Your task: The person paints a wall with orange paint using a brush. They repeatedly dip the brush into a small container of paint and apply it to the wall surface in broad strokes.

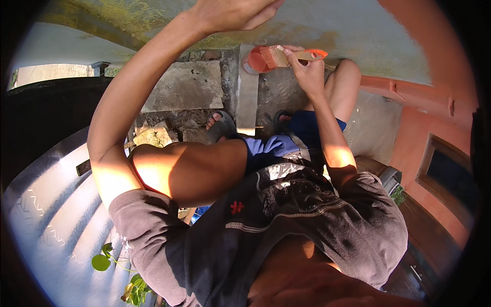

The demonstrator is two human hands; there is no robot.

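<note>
A paintbrush (280,56) with pale bristles coated in orange-red paint is gripped in my right hand (310,73). Its wide ferrule and orange-tipped handle lie nearly level across the view. Just left of the bristles, and partly overlapped by them, a small paint can (256,61) stands on a narrow concrete ledge (247,101) with reddish paint inside. My left hand (238,13) is raised in front of the grey-green wall (307,23); its fingers are partly cut off by the top edge, and whether it touches the wall is unclear.
Orange-painted wall (414,134) and trim run along the right, with a wood-framed opening (448,169). A concrete slab (184,86) and broken stone (153,134) lie near my sandalled feet. A dark curved edge (50,107) and green leaves (100,262) are at left.
</note>
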